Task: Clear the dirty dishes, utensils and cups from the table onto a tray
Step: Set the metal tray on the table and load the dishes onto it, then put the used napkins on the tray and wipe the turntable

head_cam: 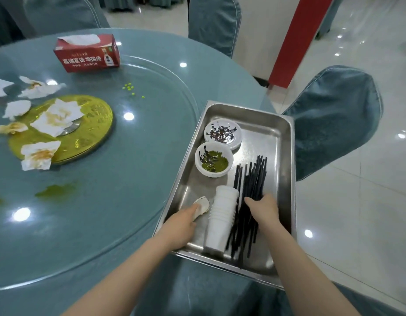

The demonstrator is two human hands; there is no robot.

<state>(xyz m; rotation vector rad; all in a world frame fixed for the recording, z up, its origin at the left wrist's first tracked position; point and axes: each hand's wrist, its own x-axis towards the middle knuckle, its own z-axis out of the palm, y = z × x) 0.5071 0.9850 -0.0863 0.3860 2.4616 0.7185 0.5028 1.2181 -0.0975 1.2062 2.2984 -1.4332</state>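
Table (110, 224): You have almost cleared it. You can see no dishes, cups or chopsticks left on the part that shows, only dirty napkins (56, 117), a red tissue box (88, 53), some green peas (129, 87) and green spills. Its left side is cut off, so more may be there.
Tray (286, 142): It sits at the table's right edge, with its near corner past the edge.
Cups (222, 218): A white stack lies on its side near the tray's near edge.
Chopsticks (252, 179): A black bunch lies along the tray's right side.
Bowl (213, 159) and plate (223, 133): Both dirty, by the tray's far left corner.
Right hand (263, 208): It rests on the chopsticks. You can't tell if it grips them.
Left hand (186, 218): Its fingers pinch a small white dish (203, 205) at the tray's left wall. The fingertips are hard to see.
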